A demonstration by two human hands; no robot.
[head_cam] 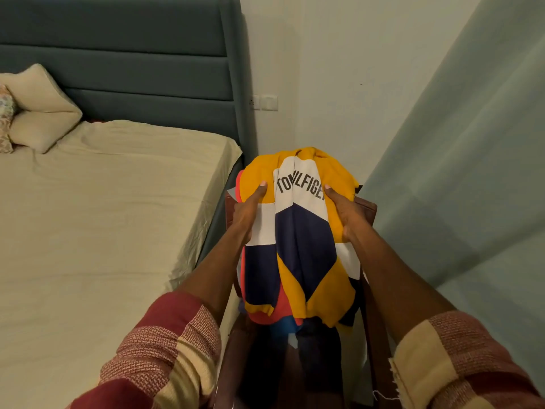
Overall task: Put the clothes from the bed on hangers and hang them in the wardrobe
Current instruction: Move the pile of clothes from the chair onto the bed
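Note:
A bundle of clothes (298, 240) hangs in front of me, right of the bed's corner. Its outer piece is a yellow, white and navy shirt with black lettering; red and blue fabric shows beneath it. My left hand (249, 211) grips the bundle's left side with the thumb on top. My right hand (343, 214) grips its right side the same way. The bed (103, 216) at the left has a cream sheet with no clothes on the part I see. No hanger or wardrobe is in view.
Two cream pillows (41, 110) lie at the head of the bed against a teal padded headboard (132, 69). A dark wooden piece of furniture (368, 211) stands behind and below the bundle. A pale green curtain (472, 172) hangs at the right. Wall switches (265, 102) sit beside the headboard.

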